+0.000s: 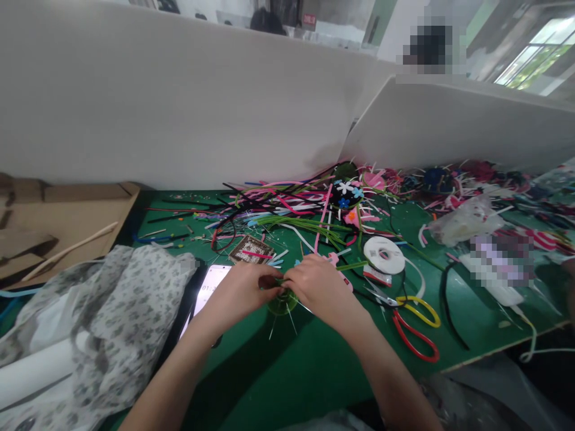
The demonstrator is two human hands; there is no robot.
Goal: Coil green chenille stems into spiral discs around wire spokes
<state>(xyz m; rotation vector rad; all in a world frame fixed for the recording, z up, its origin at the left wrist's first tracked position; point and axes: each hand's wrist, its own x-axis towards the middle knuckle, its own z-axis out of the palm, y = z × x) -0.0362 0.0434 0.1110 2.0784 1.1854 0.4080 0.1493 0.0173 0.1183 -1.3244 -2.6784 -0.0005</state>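
Observation:
My left hand (pixel 242 290) and my right hand (pixel 314 290) meet over the green table, fingertips pinched together. Below the fingertips shows a small round green piece (pixel 283 304) with thin pale wires or pins sticking out toward me. Both hands are closed at its upper edge, and the fingers hide part of it. A lit phone (pixel 209 287) lies just left of my left hand. Past my right hand are scissors (pixel 415 326) with one yellow and one red handle, blades partly apart, and a white spool (pixel 384 255).
Pink, black, white and green pipe cleaners (pixel 287 200) are heaped at the back. A small patterned square (pixel 251 248) lies behind my hands. Floral cloth (pixel 130 305) and an open cardboard box (pixel 90 206) occupy the left. White partitions (pixel 179 90) rise behind; a plastic bag (pixel 469 220) lies right.

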